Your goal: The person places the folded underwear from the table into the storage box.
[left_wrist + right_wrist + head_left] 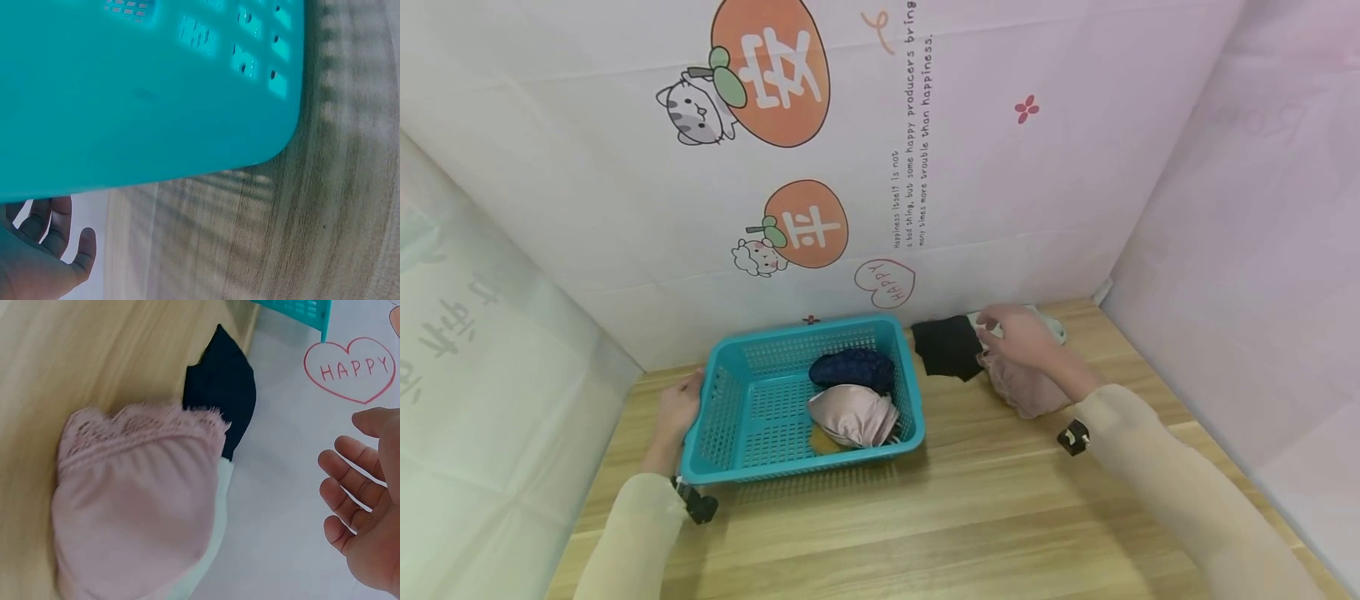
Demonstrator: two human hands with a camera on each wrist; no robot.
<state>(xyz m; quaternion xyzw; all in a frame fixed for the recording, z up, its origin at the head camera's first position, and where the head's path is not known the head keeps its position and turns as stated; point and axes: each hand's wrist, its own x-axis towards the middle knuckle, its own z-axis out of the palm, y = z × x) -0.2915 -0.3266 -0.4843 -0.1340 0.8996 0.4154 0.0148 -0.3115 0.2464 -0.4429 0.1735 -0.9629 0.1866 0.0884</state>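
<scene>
L hand (681, 405), fingers loosely spread, touches basket's (790, 466) left end, prob. to steady it; R hand (1021, 336), fingers apart & empty, hovers over pink garment (1027, 389) right of basket, black cloth (946, 347) between.

A blue basket (767, 354) stands on the left of the wooden table (925, 525), near the far wall (1075, 192). The left hand (680, 404) touches its left end. In the basket's right half lie a navy cloth (853, 367), on the far side, and nearer, a satin cloth (850, 414) partly covering a mustard cloth (823, 442). Right of the basket a black cloth (947, 346) lies flat; farther right are a pink cloth (1018, 387) and, behind it, a pale green cloth (1054, 323). The right hand (1015, 333), fingers loosely bent, is over these.
</scene>
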